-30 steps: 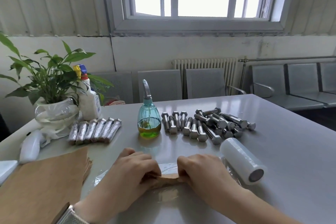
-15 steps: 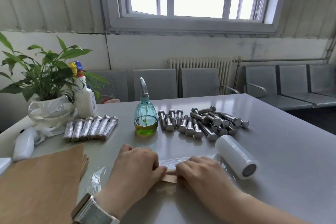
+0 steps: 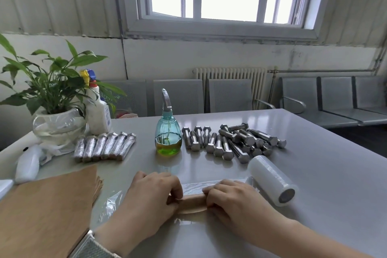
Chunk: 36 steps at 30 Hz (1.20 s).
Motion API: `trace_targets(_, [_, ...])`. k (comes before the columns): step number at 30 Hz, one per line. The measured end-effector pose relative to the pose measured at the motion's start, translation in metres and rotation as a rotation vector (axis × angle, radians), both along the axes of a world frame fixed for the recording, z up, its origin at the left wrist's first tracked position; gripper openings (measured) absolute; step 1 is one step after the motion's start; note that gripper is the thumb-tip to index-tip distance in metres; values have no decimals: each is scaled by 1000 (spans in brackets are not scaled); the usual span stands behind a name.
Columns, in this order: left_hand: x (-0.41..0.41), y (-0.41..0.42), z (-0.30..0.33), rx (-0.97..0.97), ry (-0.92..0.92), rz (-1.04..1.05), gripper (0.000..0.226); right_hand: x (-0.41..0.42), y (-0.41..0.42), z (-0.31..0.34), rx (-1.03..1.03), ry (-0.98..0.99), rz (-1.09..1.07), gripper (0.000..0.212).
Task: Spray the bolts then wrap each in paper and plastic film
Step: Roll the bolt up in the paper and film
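**Film wrap of one papered bolt, in progress**

While both hands pin it, the paper-wrapped bolt (image 3: pixel 193 200) lies crosswise on the plastic film (image 3: pixel 201 186) near the counter (image 3: pixel 324 205) edge. Left hand (image 3: pixel 150 197) and right hand (image 3: pixel 234 201) curl fingers over its ends, likely to roll it tight. The film roll (image 3: pixel 272 180) sits just right, feeding the sheet. Brown paper stack (image 3: pixel 46 207) is left. Beyond: wrapped bolts (image 3: pixel 104 146), spray bottle (image 3: pixel 168 132), bare bolts (image 3: pixel 232 142).

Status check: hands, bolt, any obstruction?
Left hand and right hand grip paper-wrapped bolt. Bolt lies on plastic film. Nothing in the way.
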<state>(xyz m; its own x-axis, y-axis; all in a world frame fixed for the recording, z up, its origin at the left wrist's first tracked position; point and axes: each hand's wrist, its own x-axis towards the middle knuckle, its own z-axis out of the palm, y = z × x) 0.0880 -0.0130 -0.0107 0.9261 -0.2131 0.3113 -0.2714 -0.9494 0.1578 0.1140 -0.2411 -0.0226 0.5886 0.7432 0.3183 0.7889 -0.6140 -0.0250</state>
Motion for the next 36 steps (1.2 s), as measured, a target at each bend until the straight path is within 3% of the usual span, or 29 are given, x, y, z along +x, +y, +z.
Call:
trace_targets(5, [4, 6, -3, 18, 31, -51, 18, 12, -1, 20, -19, 201, -13, 29])
trace_targets(8, [7, 8, -6, 14, 63, -43, 26, 32, 6, 38, 9, 313, -90, 18])
trace_targets(12, [10, 6, -10, 104, 69, -12, 32, 45, 18, 47, -263, 402, -120, 30])
trace_targets(15, [12, 7, -9, 110, 54, -18, 33, 45, 23, 46, -353, 383, -120, 32])
trace_targets(24, [6, 19, -2, -18, -32, -73, 27, 39, 36, 67, -350, 285, -125, 23])
trace_targets(30, [5, 19, -2, 9, -29, -54, 24, 36, 43, 63, -458, 92, -66, 29])
trace_targets(36, [1, 10, -10, 81, -165, -91, 27, 34, 29, 41, -334, 60, -97, 27])
